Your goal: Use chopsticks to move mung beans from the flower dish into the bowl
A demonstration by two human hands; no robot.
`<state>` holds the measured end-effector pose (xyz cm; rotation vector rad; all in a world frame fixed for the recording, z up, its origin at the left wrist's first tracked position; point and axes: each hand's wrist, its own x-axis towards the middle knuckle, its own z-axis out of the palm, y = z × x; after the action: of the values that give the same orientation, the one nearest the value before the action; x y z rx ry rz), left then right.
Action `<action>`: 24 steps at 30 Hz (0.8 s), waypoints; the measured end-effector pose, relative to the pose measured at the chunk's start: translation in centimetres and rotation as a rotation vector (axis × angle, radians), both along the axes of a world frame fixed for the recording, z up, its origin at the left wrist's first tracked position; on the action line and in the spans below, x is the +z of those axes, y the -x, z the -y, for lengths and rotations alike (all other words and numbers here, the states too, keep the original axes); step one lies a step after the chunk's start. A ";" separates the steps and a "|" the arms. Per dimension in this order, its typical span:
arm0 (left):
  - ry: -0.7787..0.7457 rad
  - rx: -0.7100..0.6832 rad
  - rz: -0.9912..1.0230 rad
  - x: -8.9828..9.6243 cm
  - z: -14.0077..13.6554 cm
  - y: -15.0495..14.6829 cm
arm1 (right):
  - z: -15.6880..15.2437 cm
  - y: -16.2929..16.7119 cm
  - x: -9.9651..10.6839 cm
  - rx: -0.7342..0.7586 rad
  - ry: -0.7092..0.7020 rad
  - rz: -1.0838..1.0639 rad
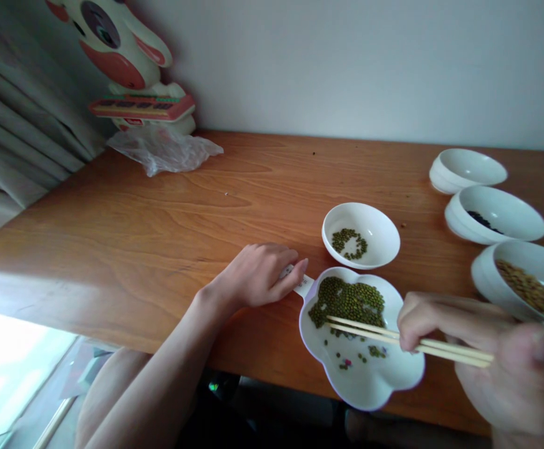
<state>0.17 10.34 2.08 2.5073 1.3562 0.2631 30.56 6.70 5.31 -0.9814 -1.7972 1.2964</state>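
Observation:
My left hand [269, 274] is closed around the short handle [302, 282] of a white, flower-shaped dish [365, 390] with a pale purple rim. Green mung beans [351, 299] lie heaped in its far part, and a few are scattered nearer me. In my right hand [482, 349] is a pair of wooden chopsticks [370, 330]. Their tips touch or hover just over the beans at the heap's left edge; I cannot make out a bean between them. Just beyond the dish stands a small white bowl [384, 243] with some mung beans at its bottom.
At the right stand a bowl of tan beans [485, 265], a bowl with a few black beans [459, 218] and another white bowl [440, 178]. A crumpled plastic bag [169, 153] and a cow-shaped toy keyboard [145, 106] sit at the back left. The wall [323, 68] borders the table [160, 249].

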 end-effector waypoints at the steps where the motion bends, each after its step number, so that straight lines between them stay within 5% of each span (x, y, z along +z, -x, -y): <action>1: -0.002 0.000 0.004 0.0 0.0 0.0 | 0.0 -0.1 0.0 0.005 -0.011 0.009; 24: 0.000 0.010 0.011 0.2 0.0 0.0 | 0.4 -0.2 -0.2 0.004 -0.039 -0.047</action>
<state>0.17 10.31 2.26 2.4962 1.3654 0.2786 30.73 6.30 5.09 -0.9193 -1.7834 1.2713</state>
